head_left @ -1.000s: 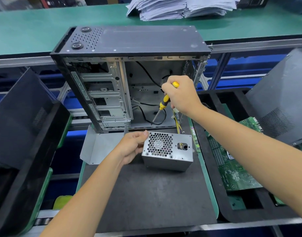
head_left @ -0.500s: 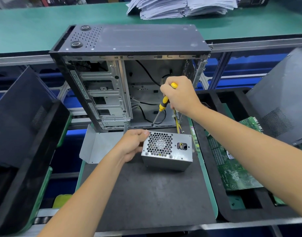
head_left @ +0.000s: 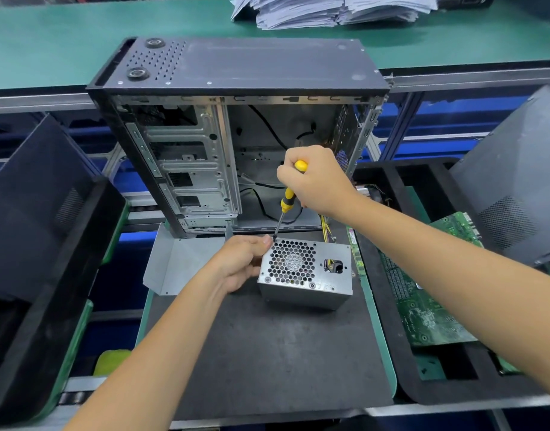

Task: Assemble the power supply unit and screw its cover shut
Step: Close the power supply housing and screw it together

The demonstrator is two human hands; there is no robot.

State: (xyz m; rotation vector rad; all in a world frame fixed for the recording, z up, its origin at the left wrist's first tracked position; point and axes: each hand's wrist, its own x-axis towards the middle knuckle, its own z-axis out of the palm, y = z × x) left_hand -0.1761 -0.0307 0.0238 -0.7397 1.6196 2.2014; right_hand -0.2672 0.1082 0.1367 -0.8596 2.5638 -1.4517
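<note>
The power supply box (head_left: 305, 272) is bare grey metal with a honeycomb pattern of holes over its fan. The screwdriver (head_left: 287, 199) has a yellow-and-black handle. The computer case (head_left: 236, 132) is black outside, silvery inside (rows of small round holes dot its top). The mat (head_left: 267, 353) is dark grey, edged green. On the right lies a green circuit board (head_left: 429, 300); far off, a green bench (head_left: 65, 42) carries white papers (head_left: 329, 9).

The right hand (head_left: 317, 181) grips a yellow screwdriver (head_left: 287, 199); its tip meets the power supply unit (head_left: 305, 272) at the far-left corner. The left hand (head_left: 241, 262) holds the unit's left side.
</note>
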